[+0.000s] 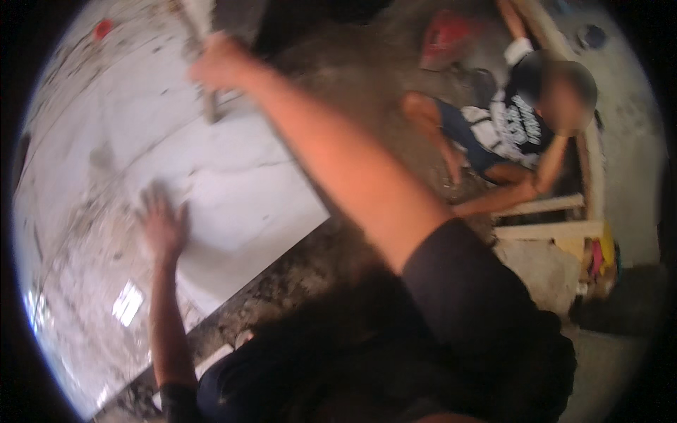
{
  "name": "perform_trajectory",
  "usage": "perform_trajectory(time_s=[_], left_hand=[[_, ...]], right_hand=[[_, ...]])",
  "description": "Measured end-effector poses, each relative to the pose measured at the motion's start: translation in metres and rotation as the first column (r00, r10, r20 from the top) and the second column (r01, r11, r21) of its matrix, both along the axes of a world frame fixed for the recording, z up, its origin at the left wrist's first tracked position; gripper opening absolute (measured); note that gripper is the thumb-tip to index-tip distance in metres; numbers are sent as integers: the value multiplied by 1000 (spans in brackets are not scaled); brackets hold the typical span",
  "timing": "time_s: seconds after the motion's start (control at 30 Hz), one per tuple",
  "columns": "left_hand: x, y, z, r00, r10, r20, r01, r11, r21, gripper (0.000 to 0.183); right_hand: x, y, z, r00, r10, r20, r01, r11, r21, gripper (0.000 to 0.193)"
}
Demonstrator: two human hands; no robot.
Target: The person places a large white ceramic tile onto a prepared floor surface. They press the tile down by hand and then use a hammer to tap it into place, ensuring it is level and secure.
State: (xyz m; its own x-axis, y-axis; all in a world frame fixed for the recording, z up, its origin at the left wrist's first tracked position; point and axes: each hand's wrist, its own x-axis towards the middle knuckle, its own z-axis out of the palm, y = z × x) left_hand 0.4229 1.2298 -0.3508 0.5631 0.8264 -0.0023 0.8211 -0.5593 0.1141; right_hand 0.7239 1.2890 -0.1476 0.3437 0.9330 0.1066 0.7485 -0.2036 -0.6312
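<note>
At the near left, the left hand (162, 222) is laid palm down, its fingers spread and nothing seen gripped, on a broad, flat white slab with grey veins and a glossy face (240, 180). By that slab the whole left side of the scene is taken up; its near left part is smeared with brownish dirt, and a bright patch of light is mirrored there. Its right corner is pointed toward the middle of the scene.

Farther off, the right arm, in a dark sleeve (469, 282), is stretched across the slab's right edge. The right hand (224, 65) appears to be closed around a pale, narrow bar-shaped object (211, 106), whose exact kind cannot be told through the blur. The object's long axis is set roughly near to far, its near end shown over the slab. It is placed beyond the left hand and slightly to the right, so the right hand is the nearer; the two hands are held well apart.

At the far right, a seated co-worker (522, 120) is seen beside a pale wooden frame (596, 183). At the far left, a small red round item (103, 29) is seen on the slab
</note>
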Motion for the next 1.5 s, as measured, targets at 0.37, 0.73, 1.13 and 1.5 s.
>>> perform_trajectory(time_s=[0.37, 0.73, 1.13, 1.5], left_hand=[[-13, -2, 5, 966, 174, -191, -164, 984, 68, 94], [-71, -27, -13, 969, 226, -99, -216, 971, 101, 87], [-113, -129, -12, 981, 181, -67, -177, 982, 66, 71], [-134, 4, 11, 890, 437, 128, -389, 876, -286, 109]], right_hand=[[-23, -19, 26, 983, -159, -96, 153, 986, -68, 35], [-24, -3, 4, 993, -87, 83, 94, 992, -84, 41], [-29, -2, 5, 990, -60, 132, 68, 996, -60, 44], [-42, -30, 26, 995, 63, -76, -70, 994, -86, 43]])
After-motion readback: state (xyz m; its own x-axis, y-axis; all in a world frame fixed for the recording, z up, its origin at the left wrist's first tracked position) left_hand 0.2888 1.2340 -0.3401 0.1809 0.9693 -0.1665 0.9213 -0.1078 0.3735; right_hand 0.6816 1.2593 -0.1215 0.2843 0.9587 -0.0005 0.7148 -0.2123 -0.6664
